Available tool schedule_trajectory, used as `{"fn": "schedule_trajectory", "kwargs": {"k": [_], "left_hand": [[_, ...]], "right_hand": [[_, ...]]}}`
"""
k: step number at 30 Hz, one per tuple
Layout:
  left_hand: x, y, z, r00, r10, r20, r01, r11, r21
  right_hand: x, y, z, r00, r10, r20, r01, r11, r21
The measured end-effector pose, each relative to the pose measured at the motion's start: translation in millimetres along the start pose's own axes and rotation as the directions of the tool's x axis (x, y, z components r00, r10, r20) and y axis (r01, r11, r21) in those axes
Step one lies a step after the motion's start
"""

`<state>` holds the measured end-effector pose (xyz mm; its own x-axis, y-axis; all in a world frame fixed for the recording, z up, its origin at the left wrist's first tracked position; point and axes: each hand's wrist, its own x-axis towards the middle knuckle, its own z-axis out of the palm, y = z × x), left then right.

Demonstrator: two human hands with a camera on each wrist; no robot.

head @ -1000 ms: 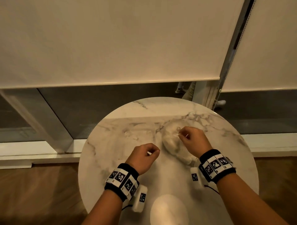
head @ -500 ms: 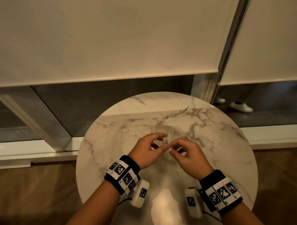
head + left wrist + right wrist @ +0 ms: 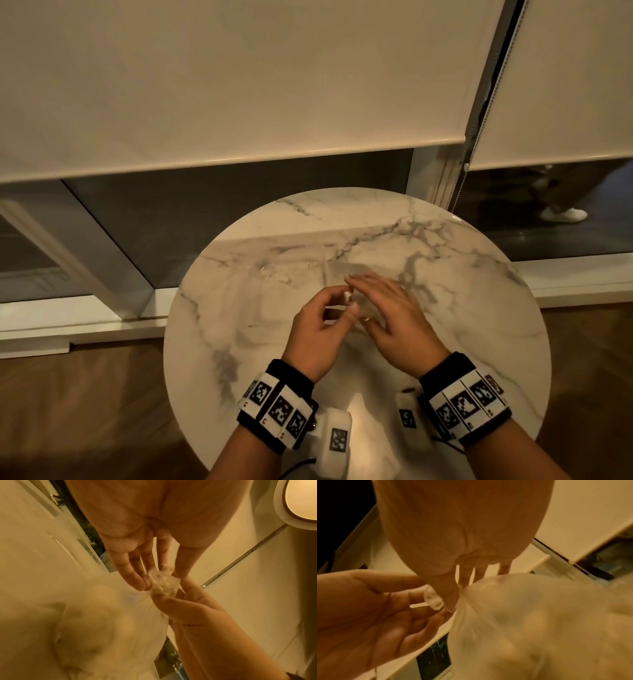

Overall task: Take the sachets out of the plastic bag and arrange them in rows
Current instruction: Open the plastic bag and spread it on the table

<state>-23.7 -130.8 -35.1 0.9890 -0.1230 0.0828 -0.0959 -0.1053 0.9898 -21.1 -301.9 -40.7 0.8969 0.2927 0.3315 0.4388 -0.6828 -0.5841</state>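
A clear plastic bag (image 3: 102,622) bulges with pale, blurred sachets (image 3: 539,622) above the round marble table (image 3: 239,342). In the head view the bag (image 3: 337,270) shows only faintly beyond my fingers. My left hand (image 3: 349,301) pinches the bag's twisted knot (image 3: 163,580) between thumb and fingertips. My right hand (image 3: 380,301) meets it from the right. Its thumb (image 3: 451,596) and forefinger nip the neck just below the knot (image 3: 433,599), while its other fingers stretch out over the bag.
The table's far edge stands close to a window with lowered roller blinds (image 3: 239,85) and a bead chain (image 3: 455,192). Wooden floor (image 3: 85,411) lies on both sides. Someone's white shoe (image 3: 561,214) shows beyond the glass at upper right.
My hands were apart, the right one gripping the bag on the table. They came together at the bag's knot, and the right hand's fingers have now spread out.
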Motion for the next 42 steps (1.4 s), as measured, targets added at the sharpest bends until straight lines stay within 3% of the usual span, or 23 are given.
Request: {"fn": "schedule_trajectory", "kwargs": {"k": [3,6,11,15,20,26,35,42], "left_hand": [[-3.9,-2.0,6.9,1.000,-0.019,-0.019,0.019,1.000,-0.003],[-3.1,-3.5,6.4,0.995,-0.022,-0.095,0.031,0.995,0.094],[0.5,-4.4,-1.6,1.000,0.019,0.007,-0.020,0.954,0.298],[2.0,-4.9,-1.9,1.000,0.010,0.018,-0.015,0.946,0.325],[1.1,-2.6,-5.7,0.998,-0.024,-0.066,0.040,0.967,0.251],[1.0,5.9,-15.4,0.994,0.002,-0.108,0.022,0.975,0.219],[1.8,15.8,-18.9,0.996,0.020,-0.082,0.007,0.949,0.317],[-4.9,33.7,-6.5,0.999,0.040,0.030,-0.046,0.968,0.248]], "right_hand": [[-2.0,0.1,6.4,0.996,0.078,0.038,-0.083,0.983,0.166],[-5.1,2.3,3.8,0.994,0.104,-0.015,-0.102,0.989,0.111],[-4.2,0.3,0.8,0.995,0.083,0.059,-0.089,0.991,0.097],[-1.1,1.0,-2.1,0.994,0.044,0.103,-0.059,0.988,0.144],[2.9,6.1,-1.9,0.997,0.073,0.040,-0.073,0.997,-0.008],[7.0,14.0,-3.6,0.993,0.110,-0.034,-0.111,0.993,-0.027],[3.3,-0.3,-5.3,0.995,0.061,-0.085,-0.076,0.979,-0.191],[2.1,-9.4,-2.8,0.979,0.099,-0.176,-0.071,0.985,0.160]]}}
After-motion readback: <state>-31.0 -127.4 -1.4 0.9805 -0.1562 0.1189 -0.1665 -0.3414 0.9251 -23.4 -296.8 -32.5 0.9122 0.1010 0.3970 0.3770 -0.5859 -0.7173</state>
